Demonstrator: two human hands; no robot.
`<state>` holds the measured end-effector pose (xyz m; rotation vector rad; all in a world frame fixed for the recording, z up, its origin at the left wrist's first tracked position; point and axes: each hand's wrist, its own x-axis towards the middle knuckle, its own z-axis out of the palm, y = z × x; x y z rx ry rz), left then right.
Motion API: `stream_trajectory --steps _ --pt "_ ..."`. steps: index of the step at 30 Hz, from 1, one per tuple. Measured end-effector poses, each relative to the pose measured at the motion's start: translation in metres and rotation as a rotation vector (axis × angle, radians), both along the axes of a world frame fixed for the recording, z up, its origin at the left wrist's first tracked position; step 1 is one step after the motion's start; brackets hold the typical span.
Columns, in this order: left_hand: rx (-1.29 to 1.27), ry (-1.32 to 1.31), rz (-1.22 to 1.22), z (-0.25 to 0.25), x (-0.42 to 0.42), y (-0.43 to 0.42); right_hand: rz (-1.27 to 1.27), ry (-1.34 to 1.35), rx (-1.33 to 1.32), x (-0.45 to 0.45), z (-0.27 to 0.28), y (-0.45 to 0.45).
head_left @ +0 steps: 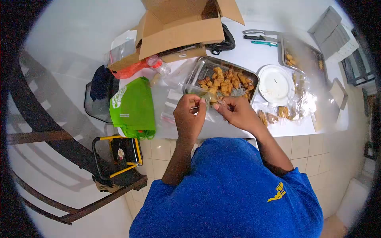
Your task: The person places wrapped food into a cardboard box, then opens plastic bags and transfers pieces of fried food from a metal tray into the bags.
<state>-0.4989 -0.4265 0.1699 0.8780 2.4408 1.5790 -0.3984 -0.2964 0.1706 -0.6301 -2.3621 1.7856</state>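
Note:
A clear plastic bag (209, 96) is pinched between the fingertips of my left hand (189, 114) and my right hand (239, 113). Both hands are closed on it, close together at the near edge of a metal tray (204, 63). Browned, fried-looking food pieces (225, 80) lie in that tray, just beyond my fingers. Whether the bag holds anything is hard to see. Beside my left hand lie flat clear bags (170, 107). To the right of my right hand, more browned pieces (283, 112) rest in or under clear plastic.
A white plate (274, 84) sits right of the tray. Knives (260, 38) lie behind it, near a second tray (307, 53). An open cardboard box (180, 37) stands at the back. On the left are a green bag (135, 105) and red plastic (133, 70).

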Motion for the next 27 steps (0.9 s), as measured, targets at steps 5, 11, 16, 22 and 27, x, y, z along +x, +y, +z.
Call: stream_trajectory --steps 5,11,16,22,27 --pt "-0.25 0.061 -0.133 0.006 0.006 0.005 0.002 0.051 0.312 0.018 0.024 0.012" --pt "-0.407 0.088 -0.272 0.033 0.015 0.019 0.049 -0.212 0.508 0.043 0.054 0.03" --pt "-0.378 0.015 -0.355 0.049 0.031 0.032 0.127 -0.135 0.436 0.051 0.078 0.044" --pt "-0.415 0.007 -0.322 0.04 0.037 0.048 0.11 -0.227 0.531 0.048 0.068 0.066" --pt "-0.417 -0.046 -0.268 0.031 0.042 0.049 0.203 -0.267 0.529 0.044 0.072 0.072"
